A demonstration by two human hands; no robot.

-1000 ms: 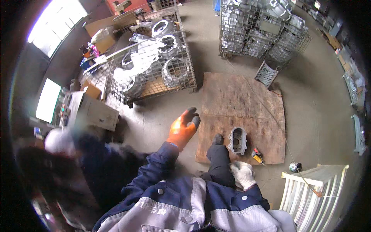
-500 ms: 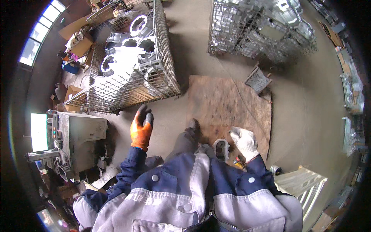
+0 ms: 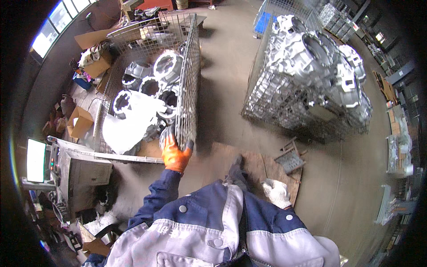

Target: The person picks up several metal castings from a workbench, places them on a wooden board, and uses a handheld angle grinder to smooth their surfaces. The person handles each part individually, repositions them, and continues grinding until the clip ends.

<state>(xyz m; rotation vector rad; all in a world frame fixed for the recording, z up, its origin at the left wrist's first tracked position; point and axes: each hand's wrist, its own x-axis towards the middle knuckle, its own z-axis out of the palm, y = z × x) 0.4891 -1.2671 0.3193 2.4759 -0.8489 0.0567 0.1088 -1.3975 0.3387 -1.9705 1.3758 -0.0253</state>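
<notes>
My left hand, in an orange glove with grey fingertips, reaches to the front right corner of a wire mesh cage. Its fingers are apart, with the forward ones over grey metal parts at the cage's edge; contact there is unclear. Ring-shaped metal castings lie in the cage, beside a crumpled white sheet. My right hand, in a white knitted glove, hangs low over a brown board. Its fingers are curled in, and nothing shows sticking out of them.
A second mesh cage heaped with silvery castings stands at the right. Before it a small metal stool sits at the board's edge. At the left are a grey machine cabinet with a lit screen and an open cardboard box.
The view has shifted forward, so both cages appear nearer. My left hand has moved forward and right to the cage's corner. My right hand stays low with curled fingers.
</notes>
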